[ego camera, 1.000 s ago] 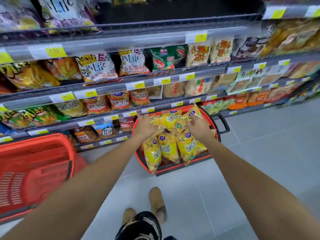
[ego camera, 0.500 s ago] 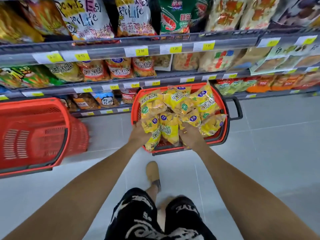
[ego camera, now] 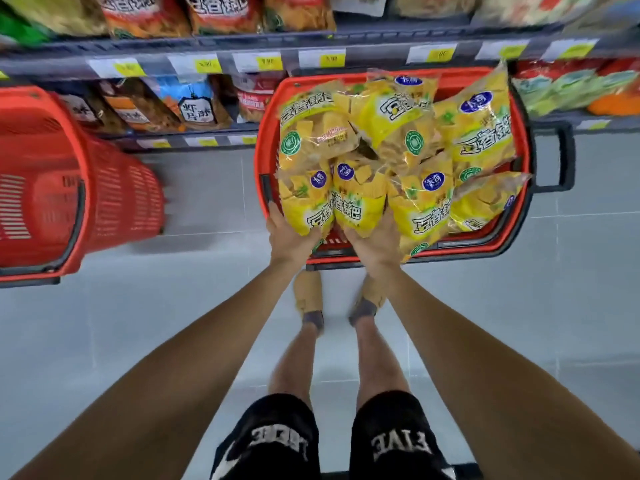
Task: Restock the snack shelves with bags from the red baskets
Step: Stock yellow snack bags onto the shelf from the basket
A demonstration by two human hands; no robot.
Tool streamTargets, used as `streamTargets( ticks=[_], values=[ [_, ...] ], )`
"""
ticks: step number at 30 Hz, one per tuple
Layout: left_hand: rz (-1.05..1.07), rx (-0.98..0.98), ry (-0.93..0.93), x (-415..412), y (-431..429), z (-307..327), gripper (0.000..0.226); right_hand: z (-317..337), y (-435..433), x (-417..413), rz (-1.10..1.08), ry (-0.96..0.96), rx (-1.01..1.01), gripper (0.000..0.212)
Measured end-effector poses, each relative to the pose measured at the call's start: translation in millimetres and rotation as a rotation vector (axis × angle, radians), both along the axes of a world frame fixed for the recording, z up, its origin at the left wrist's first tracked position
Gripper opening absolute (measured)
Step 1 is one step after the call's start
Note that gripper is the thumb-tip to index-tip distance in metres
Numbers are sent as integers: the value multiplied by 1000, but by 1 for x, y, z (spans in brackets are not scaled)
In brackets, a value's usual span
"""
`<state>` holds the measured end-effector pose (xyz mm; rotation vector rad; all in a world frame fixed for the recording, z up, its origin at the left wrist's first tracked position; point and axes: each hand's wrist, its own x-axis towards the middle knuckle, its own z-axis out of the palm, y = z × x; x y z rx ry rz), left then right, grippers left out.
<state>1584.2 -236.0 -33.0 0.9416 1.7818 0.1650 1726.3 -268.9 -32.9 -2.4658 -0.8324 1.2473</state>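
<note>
Glossy, crinkled yellow snack bags (ego camera: pixel 398 133) with purple badges heap in the red basket (ego camera: pixel 265 140), frame centre. Left hand (ego camera: pixel 291 237) and right hand (ego camera: pixel 375 244) each grip one.

The yellow bags (ego camera: pixel 356 209) say 豆香锅巴 in big letters. An orange bag (ego camera: pixel 218 10) on the shelf above shows 豆香锅. A blue bag (ego camera: pixel 195 105) on the low shelf has a label that says 虾片. The black shorts (ego camera: pixel 398 445) say FIVE. The price tags (ego camera: pixel 259 61) are too blurry to read.
</note>
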Motion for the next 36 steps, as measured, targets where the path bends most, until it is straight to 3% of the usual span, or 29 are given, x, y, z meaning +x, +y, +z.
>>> streamTargets(
  ticks=[6,13,30,36],
  values=[
    [115,72,3,9,4,-52,109,-51,6,-1,-121,7,169,105],
    [173,111,71,10,1,-55,70,-54,9,-4,-164,-101,144,83],
    [145,-56,129,-13,-5,41,66,58,-8,-7,-156,-79,42,66],
    [92,-36,52,-28,-18,79,66,111,-9,8,-109,-23,-29,80]
  ],
)
